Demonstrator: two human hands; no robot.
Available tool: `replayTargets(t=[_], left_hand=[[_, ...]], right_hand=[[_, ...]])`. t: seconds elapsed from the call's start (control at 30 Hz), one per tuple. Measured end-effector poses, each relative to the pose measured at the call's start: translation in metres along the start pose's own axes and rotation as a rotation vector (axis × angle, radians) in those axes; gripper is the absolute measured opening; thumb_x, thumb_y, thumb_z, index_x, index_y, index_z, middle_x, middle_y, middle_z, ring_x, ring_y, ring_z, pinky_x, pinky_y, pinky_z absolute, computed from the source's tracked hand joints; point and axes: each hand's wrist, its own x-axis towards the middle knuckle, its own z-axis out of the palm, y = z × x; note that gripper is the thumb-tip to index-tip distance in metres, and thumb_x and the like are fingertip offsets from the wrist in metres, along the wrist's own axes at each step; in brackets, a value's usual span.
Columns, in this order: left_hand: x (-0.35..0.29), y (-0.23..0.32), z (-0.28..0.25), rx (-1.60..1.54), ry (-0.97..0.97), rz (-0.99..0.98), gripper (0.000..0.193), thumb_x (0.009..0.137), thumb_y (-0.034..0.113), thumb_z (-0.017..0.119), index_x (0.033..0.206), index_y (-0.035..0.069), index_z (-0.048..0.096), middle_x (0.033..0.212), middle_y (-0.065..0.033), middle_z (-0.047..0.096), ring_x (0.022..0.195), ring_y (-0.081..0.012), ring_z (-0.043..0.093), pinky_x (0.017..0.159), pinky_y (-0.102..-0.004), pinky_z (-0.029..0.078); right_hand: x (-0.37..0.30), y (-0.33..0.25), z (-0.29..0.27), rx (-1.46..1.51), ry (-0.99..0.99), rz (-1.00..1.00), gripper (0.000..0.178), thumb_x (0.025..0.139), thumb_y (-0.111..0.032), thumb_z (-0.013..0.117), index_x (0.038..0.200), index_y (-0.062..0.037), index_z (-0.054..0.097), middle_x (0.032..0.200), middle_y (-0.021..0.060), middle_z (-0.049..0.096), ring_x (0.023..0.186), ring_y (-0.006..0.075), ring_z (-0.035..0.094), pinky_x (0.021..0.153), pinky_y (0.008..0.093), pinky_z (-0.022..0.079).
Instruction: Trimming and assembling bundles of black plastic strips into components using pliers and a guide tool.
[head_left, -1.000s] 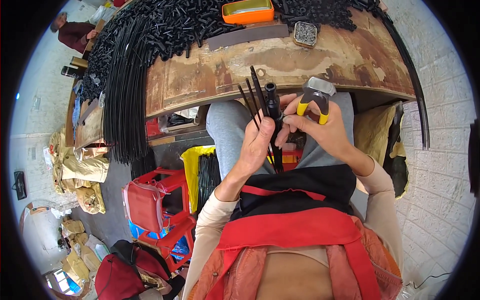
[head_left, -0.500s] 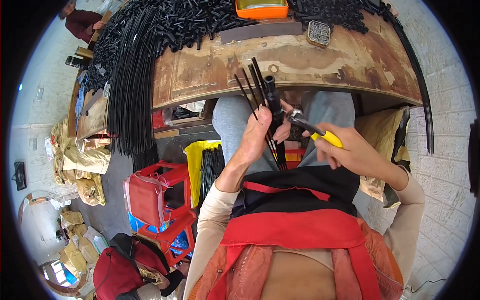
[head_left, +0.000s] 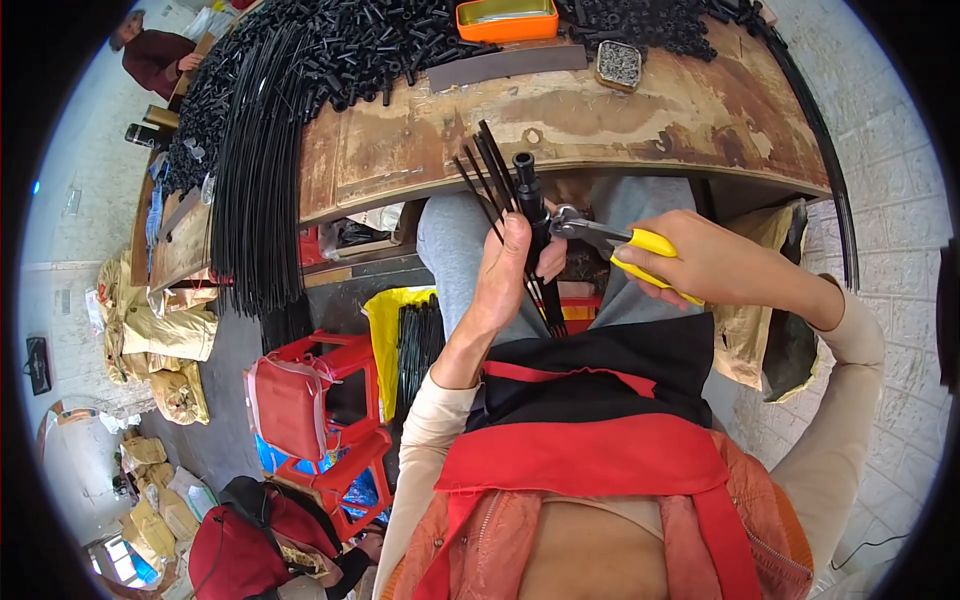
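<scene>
Wrapped around a black tube with a ringed, flared top is my left hand, held above my lap just off the table's near edge. Several thin black rods run beside the tube in the same grip, pointing up and slightly left. My right hand grips yellow-handled pliers. Their metal jaws meet the side of the tube close to my left fingers. Whatever small piece lies between the jaws is too small to make out.
The wooden table bears a heap of short black tubes, an orange tin, a square tin of small metal parts and a dark flat strip. Long black rods overhang its left side. Red stools stand left; people work nearby.
My right hand has turned and drawn the pliers more level, with their jaws now against the tube. Both pliers handles now show. The whole view has shifted slightly.
</scene>
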Motion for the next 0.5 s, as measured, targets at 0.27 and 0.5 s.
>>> replayTargets(t=[0.27, 0.5], left_hand=[[0.003, 0.005, -0.006, -0.008, -0.111, -0.022, 0.062, 0.096, 0.06, 0.042, 0.109, 0.0, 0.049, 0.066, 0.0001, 0.043, 0.057, -0.0075, 0.038, 0.052, -0.0231, 0.033], [0.02, 0.001, -0.004, 0.037, -0.117, -0.035, 0.057, 0.098, 0.057, 0.038, 0.106, 0.002, 0.048, 0.065, 0.0002, 0.043, 0.056, -0.0077, 0.038, 0.052, -0.0232, 0.033]], right_hand=[[-0.01, 0.004, 0.004, 0.076, 0.05, -0.066, 0.037, 0.098, -0.034, 0.05, 0.094, 0.0009, 0.06, 0.066, 0.0085, 0.06, 0.062, 0.0206, 0.061, 0.061, 0.037, 0.047], [-0.009, -0.023, -0.028, -0.215, 0.025, 0.005, 0.037, 0.097, -0.032, 0.052, 0.1, 0.0036, 0.059, 0.076, 0.0217, 0.061, 0.074, 0.0401, 0.06, 0.067, 0.0447, 0.046]])
